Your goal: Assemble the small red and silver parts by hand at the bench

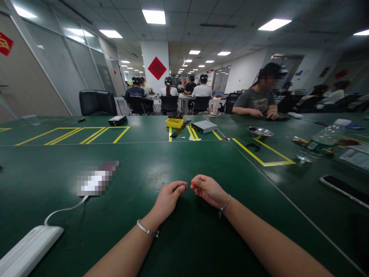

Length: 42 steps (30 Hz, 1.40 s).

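Both hands are raised close together over the green table, with a narrow gap between their fingertips. My left hand pinches a tiny greyish piece at the tips of its thumb and forefinger; its kind is too small to make out. Between the thumb and fingers of my right hand is a small orange piece, mostly covered by the fingers. Each wrist wears a thin silvery bracelet.
A blurred-out phone-like object on a white cable joins a white power bank or strip at left. At right lie a dark phone, a clear bottle and a metal bowl. Farther back are a yellow tray and a seated person.
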Tool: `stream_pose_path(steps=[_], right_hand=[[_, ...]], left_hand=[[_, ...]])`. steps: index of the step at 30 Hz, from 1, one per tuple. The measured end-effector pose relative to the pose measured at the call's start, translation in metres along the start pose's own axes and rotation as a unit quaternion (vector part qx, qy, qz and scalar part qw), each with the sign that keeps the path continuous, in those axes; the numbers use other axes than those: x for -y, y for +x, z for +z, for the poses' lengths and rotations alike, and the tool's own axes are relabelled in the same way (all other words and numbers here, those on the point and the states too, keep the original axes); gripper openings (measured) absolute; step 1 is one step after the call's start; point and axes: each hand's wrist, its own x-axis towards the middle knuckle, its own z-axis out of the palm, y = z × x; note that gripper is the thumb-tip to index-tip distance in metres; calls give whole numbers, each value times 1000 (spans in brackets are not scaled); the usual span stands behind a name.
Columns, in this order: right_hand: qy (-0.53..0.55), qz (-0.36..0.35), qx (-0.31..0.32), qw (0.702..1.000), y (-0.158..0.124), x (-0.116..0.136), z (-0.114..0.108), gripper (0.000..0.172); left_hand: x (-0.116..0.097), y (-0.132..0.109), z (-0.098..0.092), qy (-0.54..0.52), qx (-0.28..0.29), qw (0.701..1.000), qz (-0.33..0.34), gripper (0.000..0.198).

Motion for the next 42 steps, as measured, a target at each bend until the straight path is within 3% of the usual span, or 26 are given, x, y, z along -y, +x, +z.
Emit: stream_pose_path(steps=[12,17,23,29,42], right_hand=[[22,8,-21,1000,1,2,3,24],[17,7,-9,1000,0,2,3,27],[0,2,-1,1000,0,2,4,24],[0,3,23,1000,0,2,3,22],[10,18,29,999,1,2,0,18]], left_hand=[[2,1,3,-7,-57,998,0,16],[4,1,2,-16,-35,999,-4,12],[5,1,2,-56,-14,998,-10,22],[6,1,2,-86,-15,996,-13,23],[3,3,3,-43,-49,998,-9,15]])
